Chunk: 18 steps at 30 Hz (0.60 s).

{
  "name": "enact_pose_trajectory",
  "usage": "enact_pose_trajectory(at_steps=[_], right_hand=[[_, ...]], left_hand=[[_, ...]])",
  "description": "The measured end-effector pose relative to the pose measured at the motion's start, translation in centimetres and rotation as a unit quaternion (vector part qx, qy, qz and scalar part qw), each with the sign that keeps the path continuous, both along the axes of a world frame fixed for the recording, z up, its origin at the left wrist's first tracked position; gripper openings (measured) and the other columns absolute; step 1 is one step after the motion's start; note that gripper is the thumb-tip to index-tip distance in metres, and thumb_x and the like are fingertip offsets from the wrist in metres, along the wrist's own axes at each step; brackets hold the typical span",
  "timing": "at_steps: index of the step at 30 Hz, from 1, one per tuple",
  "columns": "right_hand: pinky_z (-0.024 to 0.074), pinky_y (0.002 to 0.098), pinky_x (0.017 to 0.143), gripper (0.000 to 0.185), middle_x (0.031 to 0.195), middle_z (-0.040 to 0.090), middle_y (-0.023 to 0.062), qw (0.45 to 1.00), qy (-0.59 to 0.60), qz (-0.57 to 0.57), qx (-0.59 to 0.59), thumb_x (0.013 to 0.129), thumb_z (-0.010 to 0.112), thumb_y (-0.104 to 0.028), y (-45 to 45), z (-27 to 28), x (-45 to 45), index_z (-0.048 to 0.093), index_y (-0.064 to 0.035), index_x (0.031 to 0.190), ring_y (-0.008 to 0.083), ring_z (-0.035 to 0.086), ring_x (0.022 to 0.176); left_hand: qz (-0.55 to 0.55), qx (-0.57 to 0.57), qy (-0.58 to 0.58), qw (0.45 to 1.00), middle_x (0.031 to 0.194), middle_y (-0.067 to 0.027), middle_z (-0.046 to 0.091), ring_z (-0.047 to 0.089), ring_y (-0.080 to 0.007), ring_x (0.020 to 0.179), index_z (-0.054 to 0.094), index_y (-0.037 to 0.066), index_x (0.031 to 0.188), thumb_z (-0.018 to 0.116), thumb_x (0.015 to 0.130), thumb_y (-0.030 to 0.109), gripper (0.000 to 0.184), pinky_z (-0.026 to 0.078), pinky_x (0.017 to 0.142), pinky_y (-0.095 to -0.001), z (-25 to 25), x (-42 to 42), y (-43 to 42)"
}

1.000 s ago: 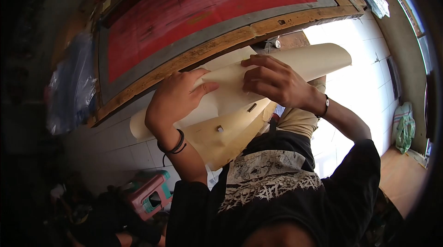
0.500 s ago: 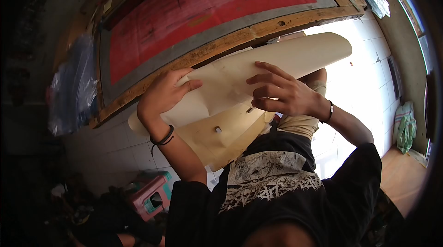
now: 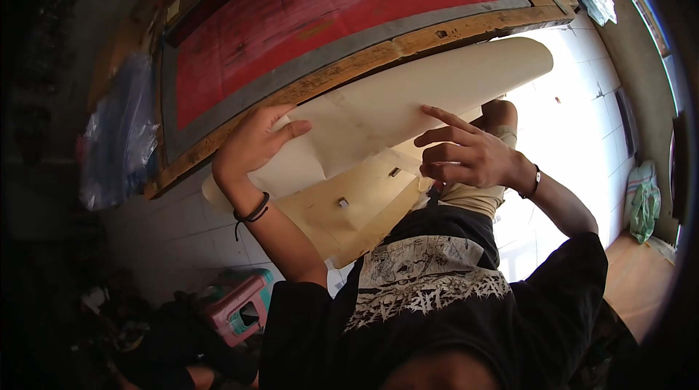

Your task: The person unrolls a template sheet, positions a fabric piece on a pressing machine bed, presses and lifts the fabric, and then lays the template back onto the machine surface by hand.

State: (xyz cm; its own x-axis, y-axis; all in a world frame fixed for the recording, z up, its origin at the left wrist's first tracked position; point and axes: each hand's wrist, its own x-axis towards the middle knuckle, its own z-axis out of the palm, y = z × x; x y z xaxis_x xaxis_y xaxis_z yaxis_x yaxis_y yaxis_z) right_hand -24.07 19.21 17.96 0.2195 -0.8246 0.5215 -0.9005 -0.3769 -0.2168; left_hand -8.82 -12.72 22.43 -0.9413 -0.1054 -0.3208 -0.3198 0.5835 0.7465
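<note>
A large cream sheet (image 3: 408,95), curved over like a loose roll, lies across my front along the table's edge. My left hand (image 3: 258,142) grips its left part, the thumb on the upper face and the fingers mostly hidden behind. Over the sheet's lower edge is my right hand (image 3: 473,153), its fingers apart and nothing held. Its index fingertip is at the sheet's surface; whether it presses there I cannot tell. Below hangs a yellowish sheet (image 3: 313,211) with small openings or marks; I cannot tell whether both are one piece.
A wood-edged table (image 3: 408,48) with a red surface (image 3: 349,8) stands ahead. Clear plastic (image 3: 120,135) hangs at its left corner. A pink and teal stool (image 3: 244,310) is at lower left, beside part of another person (image 3: 175,350). A green bag (image 3: 643,211) sits at far right.
My right hand has shifted right and slightly down, its index finger now more extended. The cream sheet's right part has risen a little. My left hand keeps its grip.
</note>
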Motion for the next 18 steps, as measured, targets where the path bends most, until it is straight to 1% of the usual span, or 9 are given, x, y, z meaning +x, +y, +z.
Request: enact_pose_trajectory(at_steps=[3, 6, 12, 18], right_hand=[[0.0406, 0.0601, 0.112, 0.021, 0.098, 0.056, 0.002, 1.0, -0.004, 0.0, 0.006, 0.079, 0.072, -0.016, 0.4, -0.1, -0.2, 0.065, -0.0076, 0.097, 0.0225, 0.059, 0.111], [0.0383, 0.0562, 0.115, 0.023, 0.099, 0.055, 0.0046, 1.0, -0.023, 0.005, -0.001, 0.074, 0.067, -0.006, 0.7, -0.3, -0.1, 0.063, -0.0051, 0.097, 0.0224, 0.058, 0.111], [0.039, 0.0554, 0.115, 0.022, 0.099, 0.056, 0.0045, 1.0, -0.029, 0.001, -0.004, 0.076, 0.067, -0.007, 1.5, -0.9, 0.0, 0.064, -0.0053, 0.097, 0.0217, 0.059, 0.11], [0.0397, 0.0547, 0.115, 0.021, 0.099, 0.055, 0.0038, 1.0, -0.022, -0.004, 0.009, 0.077, 0.066, -0.008, 2.4, -1.1, 0.0, 0.064, -0.0069, 0.098, 0.0211, 0.058, 0.112]], left_hand=[[0.009, 0.041, -0.003, 0.999, 0.084, -0.0128, 0.069, 0.057, -0.01, 0.073, 0.064, -0.006, 0.11, 0.065, 0.095, 0.037, 0.045, 0.05, 0.071, -0.03, -0.1, 0.1, 0.1], [0.005, 0.013, -0.002, 1.0, 0.086, -0.0122, 0.07, 0.059, -0.0097, 0.075, 0.064, -0.006, 0.11, 0.065, 0.096, 0.037, 0.045, 0.05, 0.071, -0.0299, 0.0, 0.1, 0.1], [0.006, 0.02, -0.004, 1.0, 0.088, -0.0132, 0.072, 0.062, -0.0102, 0.077, 0.063, -0.007, 0.112, 0.065, 0.095, 0.037, 0.047, 0.051, 0.073, -0.0296, -0.1, 0.0, 0.1], [0.005, 0.009, -0.009, 1.0, 0.087, -0.0117, 0.071, 0.062, -0.0099, 0.076, 0.063, -0.007, 0.111, 0.066, 0.095, 0.036, 0.046, 0.051, 0.071, -0.0292, 0.4, 0.0, 0.3]])
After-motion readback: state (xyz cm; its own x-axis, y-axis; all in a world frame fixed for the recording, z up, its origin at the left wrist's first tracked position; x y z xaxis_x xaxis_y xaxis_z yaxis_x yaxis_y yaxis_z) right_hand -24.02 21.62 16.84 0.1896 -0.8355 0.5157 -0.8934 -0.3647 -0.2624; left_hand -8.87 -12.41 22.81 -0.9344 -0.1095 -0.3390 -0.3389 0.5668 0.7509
